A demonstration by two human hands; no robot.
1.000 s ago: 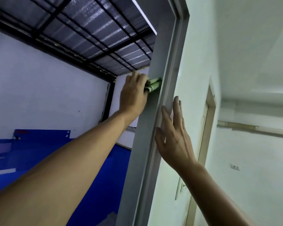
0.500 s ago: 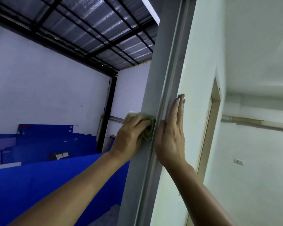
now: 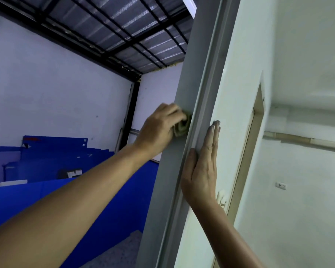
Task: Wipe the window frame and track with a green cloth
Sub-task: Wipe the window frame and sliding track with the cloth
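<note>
Green cloth (image 3: 182, 127), bunched into a small wad, sits in my left hand (image 3: 160, 126), whose fingers curl round it and press it against the grey window frame (image 3: 180, 120), on the flat face just left of the raised rib that runs beside the track channel. My right hand (image 3: 203, 167) lies flat with its fingers straight and together, palm against the white wall (image 3: 240, 93), the thumb touching the frame's inner edge; it holds nothing and, I judge, only steadies me. The frame is a long upright member whose long axis runs from the lower middle of the view up toward the top, leaning right in this wide-angle picture, so my strokes have to follow that line. The cloth has no clear axis of its own: it is a crumpled lump, its folds facing the rib. As for what could go wrong, I think the wad is so tightly gathered that only a narrow patch touches the metal, so a stroke may leave strips unwiped or miss the groove of the track altogether. Pressing hard at arm's reach, the cloth could also slip out from under my fingertips, or catch on the rib and unroll. I cannot tell whether the frame is dusty or wet.
</note>
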